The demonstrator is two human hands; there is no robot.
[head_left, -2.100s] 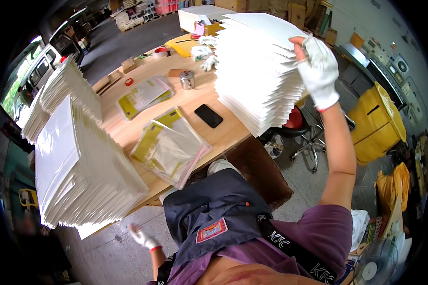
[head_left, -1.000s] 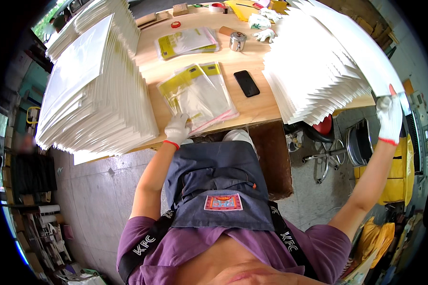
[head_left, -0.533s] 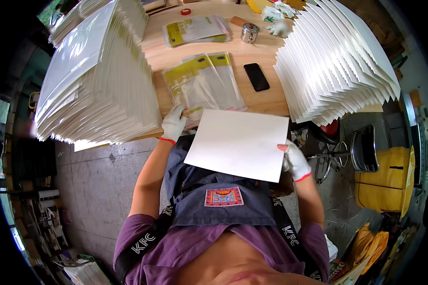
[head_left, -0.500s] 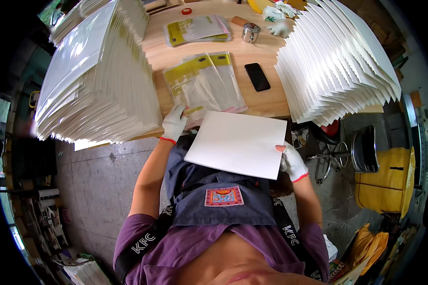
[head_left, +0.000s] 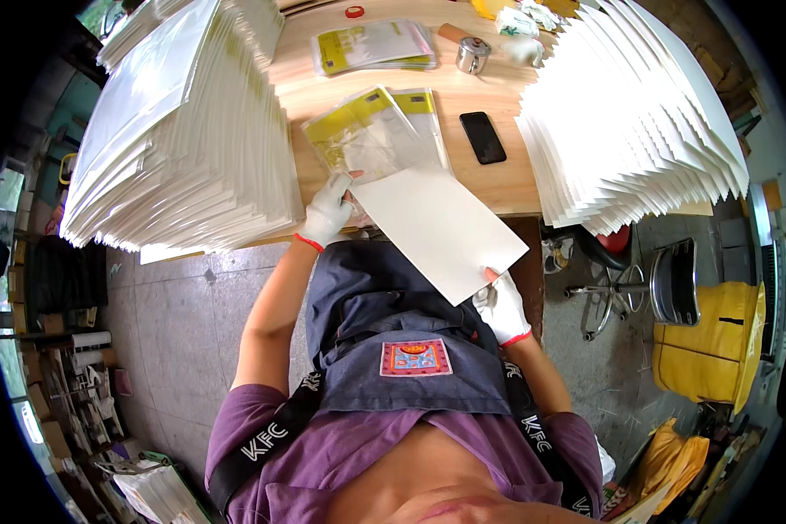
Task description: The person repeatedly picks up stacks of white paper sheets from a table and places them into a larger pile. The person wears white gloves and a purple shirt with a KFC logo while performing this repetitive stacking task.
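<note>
My right hand [head_left: 501,310], in a white fingertip-cut glove, grips the near right corner of a white board [head_left: 445,229], thumb on top. The board slants over the table's front edge, its far left corner beside my left hand [head_left: 327,211]. That hand is gloved too and pinches the near edge of a clear plastic bag [head_left: 358,131] with a yellow-green band. Whether the board's corner lies inside the bag's mouth, I cannot tell. Another such bag [head_left: 424,118] lies partly beneath it.
A tall stack of bagged boards [head_left: 183,166] stands at left, a stack of white boards [head_left: 629,122] at right. Farther back lie a phone [head_left: 482,137], more bags [head_left: 371,45], a metal cup [head_left: 472,56] and red tape [head_left: 355,12]. A chair [head_left: 675,281] stands at right.
The board has turned clockwise and its far left corner has come up to the bag by my left hand. My right hand has moved left; my left hand has shifted slightly right.
</note>
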